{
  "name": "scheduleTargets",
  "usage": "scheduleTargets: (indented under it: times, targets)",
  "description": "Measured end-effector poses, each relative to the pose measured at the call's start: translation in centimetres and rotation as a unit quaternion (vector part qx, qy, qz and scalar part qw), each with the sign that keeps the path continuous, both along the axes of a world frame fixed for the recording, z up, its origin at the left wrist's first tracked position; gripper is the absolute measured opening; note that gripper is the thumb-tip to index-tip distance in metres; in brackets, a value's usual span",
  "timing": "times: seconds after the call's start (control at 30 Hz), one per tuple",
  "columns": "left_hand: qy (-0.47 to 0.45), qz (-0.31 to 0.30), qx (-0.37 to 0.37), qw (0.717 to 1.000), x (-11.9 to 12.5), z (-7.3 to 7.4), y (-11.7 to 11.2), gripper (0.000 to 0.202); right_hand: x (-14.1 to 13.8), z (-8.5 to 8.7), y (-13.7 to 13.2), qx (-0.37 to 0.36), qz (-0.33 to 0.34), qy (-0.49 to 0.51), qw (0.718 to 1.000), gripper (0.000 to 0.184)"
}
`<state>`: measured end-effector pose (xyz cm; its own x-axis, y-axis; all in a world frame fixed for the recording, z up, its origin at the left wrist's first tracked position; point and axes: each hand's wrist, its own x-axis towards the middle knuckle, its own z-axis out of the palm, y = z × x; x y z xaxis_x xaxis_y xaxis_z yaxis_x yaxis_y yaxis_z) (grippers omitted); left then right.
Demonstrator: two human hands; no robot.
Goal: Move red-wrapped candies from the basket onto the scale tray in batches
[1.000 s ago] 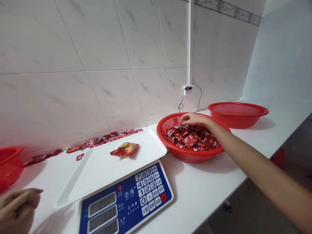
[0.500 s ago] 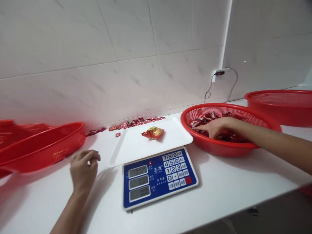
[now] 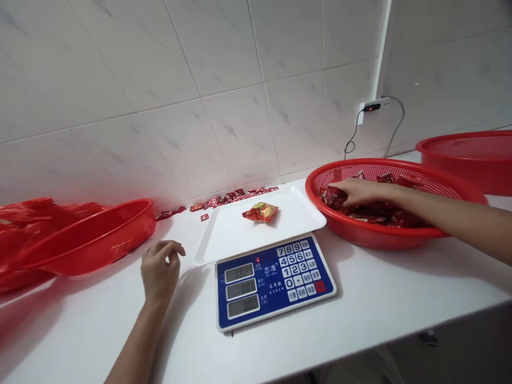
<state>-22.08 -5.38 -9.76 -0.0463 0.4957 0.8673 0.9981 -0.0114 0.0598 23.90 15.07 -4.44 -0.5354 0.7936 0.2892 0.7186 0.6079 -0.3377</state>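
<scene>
The grip of the right hand point(image 3: 360, 192) is closed around a small red packet point(image 3: 335, 196), perhaps more than one, inside the mesh-sided red plastic basket point(image 3: 384, 241), where many more lie loose. The left hand point(image 3: 160, 269) is loosely curled over the table point(image 3: 352, 320) beside the blue electronic scale point(image 3: 276, 285), a gap showing between thumb and fingers and nothing seen in it. A larger red-and-gold packet point(image 3: 261, 212) sits alone on the scale's white tray point(image 3: 224, 232), touched by neither hand. The step in hand looks to be gathering packets from the basket. Lifting from here would call for keeping the fingers firm, letting stray packets fall back, and raising the hand clear of the rim.
</scene>
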Motion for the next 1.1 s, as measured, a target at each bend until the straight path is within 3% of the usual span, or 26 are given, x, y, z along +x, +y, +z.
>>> scheduleTargets:
  times: [0.1, 0.2, 0.4, 1.1]
  targets:
    - [0.007, -0.014, 0.015, 1.000, 0.0, 0.2, 0.2, 0.028, 0.6, 1.3, -0.2, -0.033, 0.008, 0.013, 0.999, 0.030]
    - [0.012, -0.022, 0.026, 0.999, 0.0, 0.2, 0.3, 0.028, 1.0, 2.1, -0.1, -0.066, -0.004, 0.138, 0.988, 0.035]
    - [0.048, -0.009, 0.033, 0.998, -0.4, 0.0, 0.5, 0.030, 0.9, 2.0, 0.3, -0.053, -0.039, 0.294, 0.954, 0.038]
    - [-0.003, -0.001, -0.016, 1.000, 0.0, 0.3, 0.3, 0.030, 0.2, 2.2, -0.5, 0.060, -0.061, 0.270, 0.959, 0.044]
